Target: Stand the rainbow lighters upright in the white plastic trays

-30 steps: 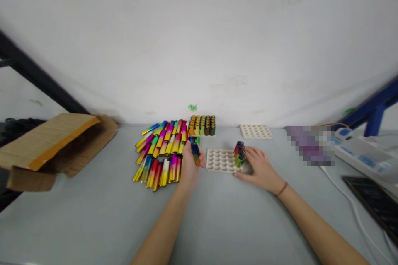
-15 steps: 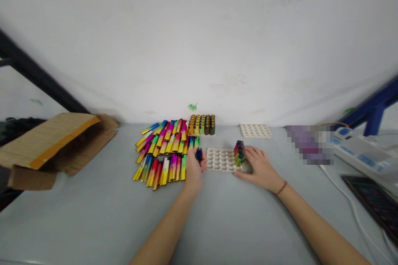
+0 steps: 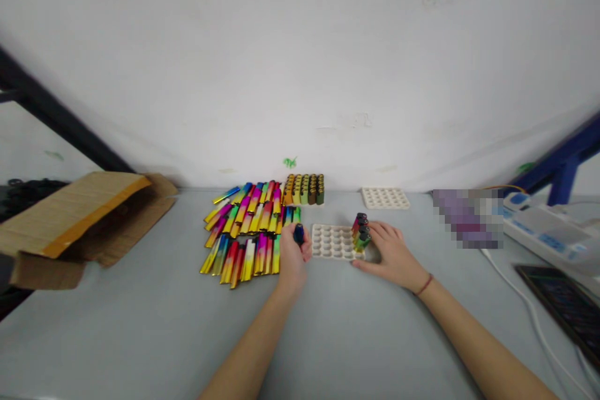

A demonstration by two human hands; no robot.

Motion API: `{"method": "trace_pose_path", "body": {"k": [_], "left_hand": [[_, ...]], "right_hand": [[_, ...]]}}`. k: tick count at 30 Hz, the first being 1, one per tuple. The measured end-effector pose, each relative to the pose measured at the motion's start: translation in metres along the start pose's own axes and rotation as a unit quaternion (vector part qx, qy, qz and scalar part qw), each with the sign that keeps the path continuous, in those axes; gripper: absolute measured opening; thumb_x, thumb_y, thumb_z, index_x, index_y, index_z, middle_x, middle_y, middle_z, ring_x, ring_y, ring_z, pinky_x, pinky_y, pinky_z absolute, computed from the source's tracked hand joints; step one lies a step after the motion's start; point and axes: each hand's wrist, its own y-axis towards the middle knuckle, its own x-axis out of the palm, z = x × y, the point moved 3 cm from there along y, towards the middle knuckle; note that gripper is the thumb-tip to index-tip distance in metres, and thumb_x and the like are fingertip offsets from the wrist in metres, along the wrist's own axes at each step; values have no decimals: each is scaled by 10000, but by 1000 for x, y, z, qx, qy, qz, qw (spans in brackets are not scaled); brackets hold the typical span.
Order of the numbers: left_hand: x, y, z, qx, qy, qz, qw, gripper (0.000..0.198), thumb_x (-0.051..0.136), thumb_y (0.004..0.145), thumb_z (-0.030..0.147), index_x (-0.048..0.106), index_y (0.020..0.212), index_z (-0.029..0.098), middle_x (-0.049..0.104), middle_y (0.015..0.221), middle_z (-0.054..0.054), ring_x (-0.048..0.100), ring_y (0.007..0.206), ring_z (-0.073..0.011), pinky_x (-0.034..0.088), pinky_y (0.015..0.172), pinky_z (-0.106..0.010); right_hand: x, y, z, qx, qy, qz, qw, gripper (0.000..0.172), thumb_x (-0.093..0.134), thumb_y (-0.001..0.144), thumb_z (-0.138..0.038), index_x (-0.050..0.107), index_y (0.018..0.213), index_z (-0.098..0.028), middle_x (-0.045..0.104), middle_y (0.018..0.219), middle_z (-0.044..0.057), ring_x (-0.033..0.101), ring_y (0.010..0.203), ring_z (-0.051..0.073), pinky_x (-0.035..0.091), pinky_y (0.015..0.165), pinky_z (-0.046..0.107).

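Closed round a dark blue shiny tube [image 3: 299,234], my left hand [image 3: 294,256] is just left of a white tray with round holes [image 3: 330,242]. The tube stands upright in the fist, its dark top showing and its lower part hidden. My right hand [image 3: 391,256] lies at the tray's right end, thumb and fingers spread apart, the thumb by the front corner. Beside its fingertips, several upright gradient-coloured tubes with dark tops [image 3: 361,231] fill the tray's right-hand column. A pile of shiny gradient-coloured tubes [image 3: 246,212] lies left of my left hand.
Behind my left hand stands a block of upright gold-to-dark tubes [image 3: 304,189]. Another white holed tray [image 3: 385,197] lies near the wall. An opened cardboard box [image 3: 89,219] is at left. A power strip [image 3: 548,231], white cable [image 3: 529,306] and phone [image 3: 560,300] are at right.
Almost nothing differs. Both hands keep their places, and the dark blue tube stays in my left hand with a very slight shift.
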Motion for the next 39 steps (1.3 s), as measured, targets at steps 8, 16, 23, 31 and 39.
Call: {"method": "trace_pose_path", "body": {"k": [8, 16, 23, 31, 39], "left_hand": [[4, 2, -4, -20, -21, -27, 999, 464, 512, 772, 633, 456, 631, 195, 345, 464, 79, 297, 370, -53, 245, 380, -179], [7, -3, -10, 159, 135, -142, 968, 269, 618, 859, 443, 612, 1000, 214, 639, 901, -36, 623, 824, -163, 516, 791, -294], [16, -13, -12, 295, 318, -253, 864, 192, 622, 880, 310, 708, 1024, 217, 682, 1033, -94, 610, 1014, -227, 461, 950, -369], [23, -15, -15, 267, 361, -273, 851, 189, 687, 825, 289, 760, 994, 249, 757, 1026, -84, 669, 956, -249, 469, 920, -390], [25, -15, -22, 293, 404, -250, 830, 219, 716, 802, 276, 750, 1018, 282, 761, 1013, -63, 682, 919, -246, 452, 918, -391]], "right_hand": [[0, 0, -1, -3, 5, 4, 1000, 665, 682, 785, -597, 580, 1274, -159, 628, 1272, 186, 540, 1180, 365, 415, 976, 523], [-1, 1, -2, 0, 14, 4, 1000, 667, 685, 783, -590, 570, 1295, -178, 626, 1279, 177, 533, 1191, 368, 405, 983, 527], [-3, 2, -4, 11, 29, -11, 999, 658, 707, 771, -571, 573, 1271, -164, 612, 1308, 166, 515, 1209, 355, 393, 995, 515], [-5, 4, -5, 15, 42, -9, 999, 633, 698, 773, -572, 585, 1263, -187, 620, 1300, 154, 514, 1217, 353, 389, 999, 514], [-6, 5, -6, 17, 44, -12, 999, 636, 698, 769, -580, 585, 1264, -197, 614, 1312, 139, 512, 1218, 336, 387, 1015, 501]]}}
